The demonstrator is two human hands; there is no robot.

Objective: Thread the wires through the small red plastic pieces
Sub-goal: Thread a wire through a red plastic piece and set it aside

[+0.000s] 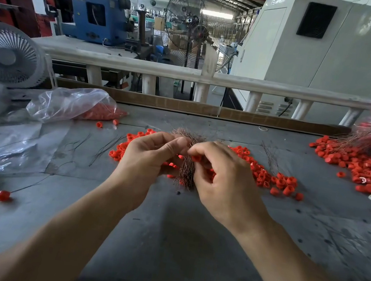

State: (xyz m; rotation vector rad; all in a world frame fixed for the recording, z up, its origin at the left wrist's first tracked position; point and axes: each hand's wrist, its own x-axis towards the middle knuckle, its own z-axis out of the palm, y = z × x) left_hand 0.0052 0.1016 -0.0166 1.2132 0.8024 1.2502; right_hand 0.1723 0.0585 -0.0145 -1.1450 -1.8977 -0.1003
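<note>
Two hands are bunched together over the middle of the table (pixel 176 246), so this looks like the threading step itself rather than picking or sorting. The left hand (pixel 151 157) has its fingers curled around a thick bundle of thin coppery wires (pixel 186 171), which stands up between the hands, its top fanning out above the knuckles. The right hand (pixel 224 176) has its fingers curled in too, and its fingertips look to be pinching one red piece (pixel 196 158) right against the bundle, though I can't tell if a wire end is already in the hole.

Loose red pieces (pixel 267 175) are spread in a band across the middle of the table behind and beside the hands. Toward the right edge there's a bigger heap (pixel 366 170) with wires poking out, which I'd guess is the finished lot. One piece with a wire in it (pixel 2 195) sits alone near the left edge, and a plastic bag of red pieces (pixel 75 105) lies toward the far left corner, in front of a small white fan (pixel 8 56).

Next move, I reckon: single out one wire tip from the bundle and line it up dead straight with the hole. Those wires look thin and bendy, so a short grip near the tip probably helps.
</note>
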